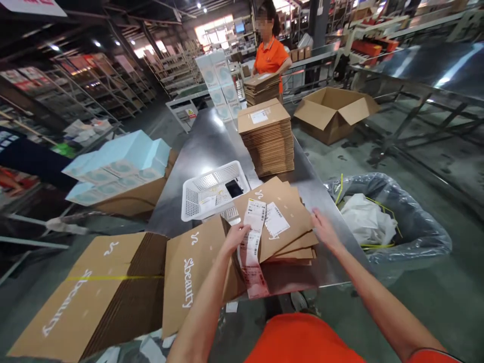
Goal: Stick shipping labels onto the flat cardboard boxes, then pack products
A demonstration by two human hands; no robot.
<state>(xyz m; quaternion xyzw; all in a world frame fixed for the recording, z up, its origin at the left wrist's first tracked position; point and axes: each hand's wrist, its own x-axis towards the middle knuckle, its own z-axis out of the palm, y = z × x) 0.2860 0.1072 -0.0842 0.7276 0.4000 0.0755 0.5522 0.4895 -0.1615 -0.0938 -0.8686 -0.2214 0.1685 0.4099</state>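
My left hand [235, 239] pinches the edge of a long strip of printed shipping labels [252, 227]. The strip hangs over the near table edge and lies partly across a small pile of flat cardboard cartons [291, 201]. A white label [277, 220] sits on the top carton, beside the strip. My right hand [324, 228] is just beyond the right edge of that pile; motion blurs its fingers, and I cannot tell whether they touch the cardboard. Left of my left hand stand folded cartons [200, 262] marked with white lettering.
A white plastic basket [185, 201] with a dark phone-like object stands on the metal table [204, 136]. Behind are a tall flat-carton stack [268, 146] and a person in orange [270, 55]. A lined bin [423, 232] is right, strapped cartons [98, 287] left.
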